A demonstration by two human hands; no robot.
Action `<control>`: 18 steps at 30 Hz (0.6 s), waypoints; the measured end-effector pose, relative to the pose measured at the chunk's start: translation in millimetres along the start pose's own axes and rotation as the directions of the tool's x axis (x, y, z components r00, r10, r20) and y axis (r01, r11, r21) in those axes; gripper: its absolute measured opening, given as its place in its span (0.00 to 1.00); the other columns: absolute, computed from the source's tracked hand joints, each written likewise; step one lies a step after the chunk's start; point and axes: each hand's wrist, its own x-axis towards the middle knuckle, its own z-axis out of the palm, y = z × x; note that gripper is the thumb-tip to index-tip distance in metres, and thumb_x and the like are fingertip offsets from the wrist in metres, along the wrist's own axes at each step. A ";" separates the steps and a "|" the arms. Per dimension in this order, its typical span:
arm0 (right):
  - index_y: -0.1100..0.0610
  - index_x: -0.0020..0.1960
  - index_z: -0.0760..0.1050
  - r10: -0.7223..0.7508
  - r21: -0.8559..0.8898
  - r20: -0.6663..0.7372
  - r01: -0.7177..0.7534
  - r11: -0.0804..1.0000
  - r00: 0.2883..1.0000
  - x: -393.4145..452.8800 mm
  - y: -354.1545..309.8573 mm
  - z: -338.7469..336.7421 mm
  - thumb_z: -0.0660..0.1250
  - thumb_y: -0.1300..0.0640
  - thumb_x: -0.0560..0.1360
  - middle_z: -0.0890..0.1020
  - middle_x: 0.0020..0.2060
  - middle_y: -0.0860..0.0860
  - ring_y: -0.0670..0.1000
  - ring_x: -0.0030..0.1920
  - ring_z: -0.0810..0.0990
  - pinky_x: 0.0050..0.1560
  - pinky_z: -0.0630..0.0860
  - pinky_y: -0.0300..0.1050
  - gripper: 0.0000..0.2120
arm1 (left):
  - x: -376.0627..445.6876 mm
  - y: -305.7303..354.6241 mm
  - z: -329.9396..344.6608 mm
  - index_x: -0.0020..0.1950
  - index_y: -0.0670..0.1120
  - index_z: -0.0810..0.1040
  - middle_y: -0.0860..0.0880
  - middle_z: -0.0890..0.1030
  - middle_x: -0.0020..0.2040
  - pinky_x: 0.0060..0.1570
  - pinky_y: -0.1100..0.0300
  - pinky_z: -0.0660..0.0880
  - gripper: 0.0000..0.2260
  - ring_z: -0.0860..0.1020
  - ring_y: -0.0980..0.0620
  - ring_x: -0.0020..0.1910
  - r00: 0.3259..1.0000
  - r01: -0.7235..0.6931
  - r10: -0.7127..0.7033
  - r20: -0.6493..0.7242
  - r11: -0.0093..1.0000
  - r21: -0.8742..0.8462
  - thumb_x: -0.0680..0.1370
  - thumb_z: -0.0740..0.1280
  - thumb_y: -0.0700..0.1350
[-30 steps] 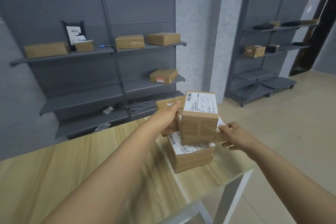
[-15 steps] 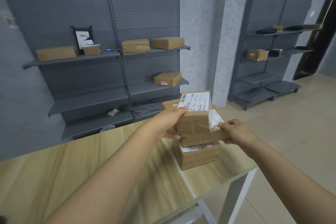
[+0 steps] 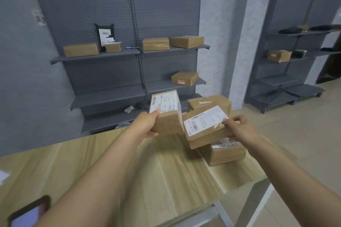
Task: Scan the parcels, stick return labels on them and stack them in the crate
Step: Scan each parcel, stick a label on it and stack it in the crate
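Note:
My left hand (image 3: 148, 124) grips a small brown parcel (image 3: 168, 118) with a white shipping label on top, lifted above the wooden table (image 3: 166, 171). My right hand (image 3: 239, 128) holds a second labelled parcel (image 3: 204, 127), tilted and raised just right of the first. Beneath it a third labelled parcel (image 3: 226, 152) lies on the table near the right end. A fourth parcel (image 3: 210, 103) sits behind them. No crate is in view.
A phone (image 3: 27, 212) with a lit screen lies at the table's near left. A white paper corner (image 3: 3, 176) shows at the left edge. Grey shelving (image 3: 132, 57) with several boxes stands behind; another rack (image 3: 295, 55) stands at right. The table's right end drops off by the parcels.
The stack has come apart: my left hand carried the top parcel up and left, while my right hand lifted the second parcel off the bottom one. The view shifted rightward.

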 end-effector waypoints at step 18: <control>0.54 0.57 0.78 0.001 0.094 0.278 -0.028 0.995 0.961 -29.2 -3.5 32.0 0.66 0.53 0.76 0.81 0.46 0.52 0.52 0.41 0.78 0.39 0.73 0.43 0.11 | 2.5 -70.6 -28.5 0.53 0.46 0.76 0.48 0.79 0.50 0.48 0.57 0.71 0.14 0.76 0.45 0.52 0.989 -0.064 0.098 -0.107 0.958 0.280 0.81 0.59 0.55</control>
